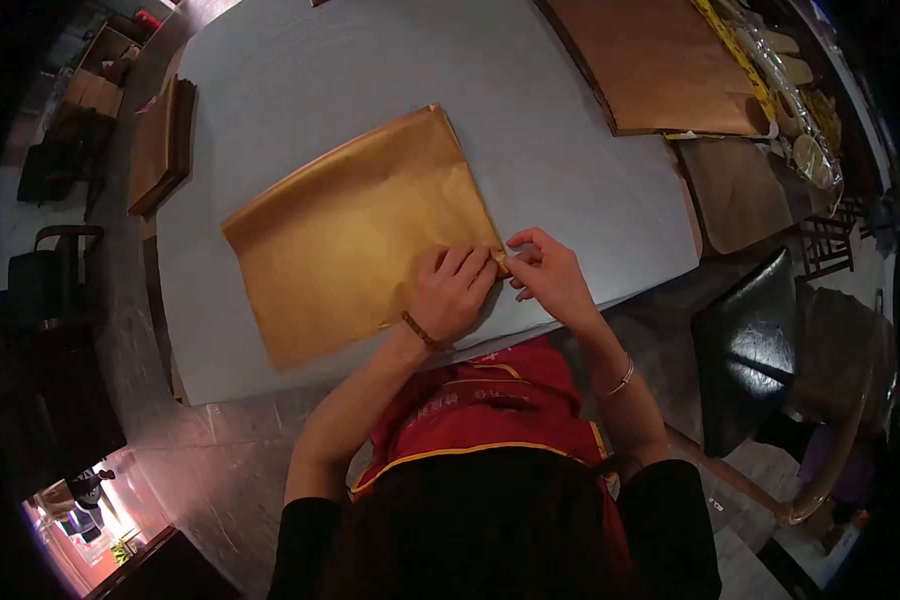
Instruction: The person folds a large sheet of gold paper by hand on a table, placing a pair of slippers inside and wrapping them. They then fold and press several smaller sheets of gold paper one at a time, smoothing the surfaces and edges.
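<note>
A golden-brown sheet (350, 225), folded over along its far edge, lies on the grey-covered table (510, 110). My left hand (455, 290) rests on the sheet's near right corner, its fingers bent and pressed together on the paper. Just right of it, my right hand (550, 275) pinches that same corner between thumb and forefinger, with the other fingers curled. The corner looks slightly crumpled between the two hands.
A stack of brown sheets (660, 65) lies at the table's far right, beside yellow tape and clear plastic packaging (810, 150). Another brown stack (160, 150) sits at the left edge. A black chair (745, 350) stands to the right of the table.
</note>
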Tool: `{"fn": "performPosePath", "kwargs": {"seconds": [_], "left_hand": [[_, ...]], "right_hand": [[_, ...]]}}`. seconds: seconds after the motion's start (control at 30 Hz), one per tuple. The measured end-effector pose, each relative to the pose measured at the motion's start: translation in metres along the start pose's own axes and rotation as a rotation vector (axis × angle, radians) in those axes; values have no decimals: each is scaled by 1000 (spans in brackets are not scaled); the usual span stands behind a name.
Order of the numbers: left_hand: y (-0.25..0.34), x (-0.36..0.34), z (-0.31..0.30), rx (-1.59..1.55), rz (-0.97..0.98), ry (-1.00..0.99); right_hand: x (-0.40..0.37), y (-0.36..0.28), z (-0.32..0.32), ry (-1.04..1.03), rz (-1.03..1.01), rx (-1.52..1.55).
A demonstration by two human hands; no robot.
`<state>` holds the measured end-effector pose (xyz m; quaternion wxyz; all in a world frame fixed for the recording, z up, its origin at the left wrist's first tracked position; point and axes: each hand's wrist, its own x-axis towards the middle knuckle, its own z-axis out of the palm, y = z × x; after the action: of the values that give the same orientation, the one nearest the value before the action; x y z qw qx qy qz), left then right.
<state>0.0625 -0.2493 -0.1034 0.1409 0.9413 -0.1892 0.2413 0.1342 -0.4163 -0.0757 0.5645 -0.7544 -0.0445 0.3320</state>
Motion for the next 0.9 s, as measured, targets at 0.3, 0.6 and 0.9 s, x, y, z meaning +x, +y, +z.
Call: {"fn": "performPosePath", "kwargs": {"seconds": [0.3,0.6,0.9], "left_hand": [[1,0,2,19,6,49],[-65,56,-15,13,-232,-44],[-124,75,29,189,-334,-113]], "right_hand": [[2,4,5,51,-62,-102],[0,11,9,66,-160,-229],[-6,4,13,122,-315,-393]]}}
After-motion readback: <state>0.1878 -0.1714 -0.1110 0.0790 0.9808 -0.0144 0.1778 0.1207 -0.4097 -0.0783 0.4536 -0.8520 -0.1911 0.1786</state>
